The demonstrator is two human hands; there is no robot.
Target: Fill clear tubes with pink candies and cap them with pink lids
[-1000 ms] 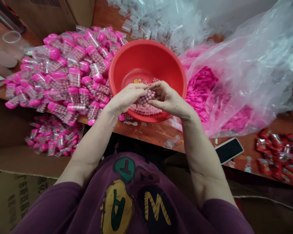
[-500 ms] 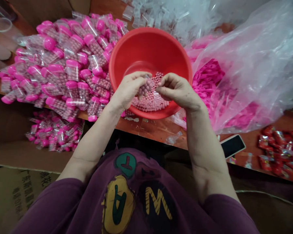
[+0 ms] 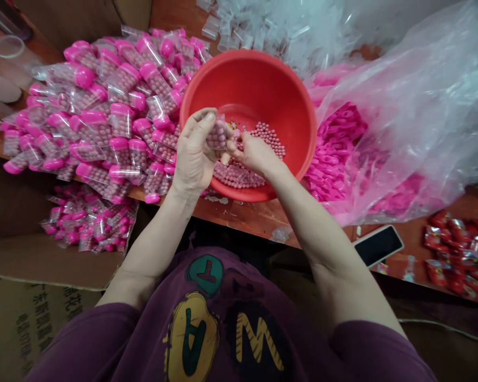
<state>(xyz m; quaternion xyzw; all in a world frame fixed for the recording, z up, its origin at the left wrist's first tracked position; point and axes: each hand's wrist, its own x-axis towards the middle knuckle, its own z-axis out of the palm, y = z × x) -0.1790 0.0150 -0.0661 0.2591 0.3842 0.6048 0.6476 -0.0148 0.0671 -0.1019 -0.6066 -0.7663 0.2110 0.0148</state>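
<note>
My left hand (image 3: 195,151) is closed around a small clear plastic bottle (image 3: 216,132) filled with pink beads, held tilted over the near left part of a red basin (image 3: 247,79). Close against the bottle's right side is my right hand (image 3: 257,154), its fingers bent together; whatever they pinch is hidden. Loose pink beads (image 3: 269,139) lie on the basin floor below and behind my hands. Among the beads near the front rim, something clear is partly visible.
Left of the basin is a heap of bead-filled bottles with pink caps (image 3: 121,119); more lie in a cardboard box (image 3: 56,262). Clear empty bottles (image 3: 247,37) are behind. Pink plastic pieces (image 3: 338,138) fill a bag on the right, near a phone (image 3: 378,245) and red packets (image 3: 458,254).
My left hand has moved left and turned, showing the bottle upright-tilted. My right hand has moved left from the beads to the bottle.
</note>
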